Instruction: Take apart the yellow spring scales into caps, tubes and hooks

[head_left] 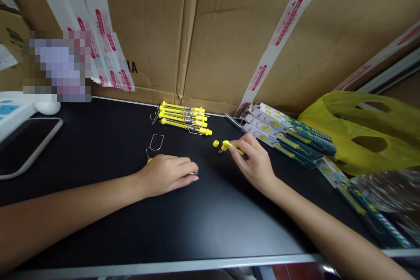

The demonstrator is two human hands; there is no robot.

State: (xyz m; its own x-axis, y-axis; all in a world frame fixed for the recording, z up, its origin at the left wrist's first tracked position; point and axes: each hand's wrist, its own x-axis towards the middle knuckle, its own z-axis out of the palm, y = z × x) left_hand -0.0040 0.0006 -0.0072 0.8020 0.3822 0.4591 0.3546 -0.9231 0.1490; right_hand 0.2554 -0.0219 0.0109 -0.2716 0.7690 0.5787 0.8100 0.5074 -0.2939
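Observation:
My left hand (170, 173) is closed over the black table, wrapped round a hooked yellow tube (150, 160) that it mostly hides. A wire hook and a bit of yellow show on the wrist side, and a metal end pokes out by the fingertips. Between thumb and fingers, my right hand (251, 157) pinches a yellow plastic piece (225, 144) with a small coil spring at its lower end. Just left of that piece lies a small yellow cap (215, 143). A bent wire loop (156, 141) rests on the table behind my left hand.
Several hooked yellow tubes (183, 116) lie in a row at the back, before cardboard (223, 43). Printed boxes (282, 131) and a yellow plastic bag (344, 131) crowd the right side. A phone (29, 144) and a white power strip (16, 107) are at the left.

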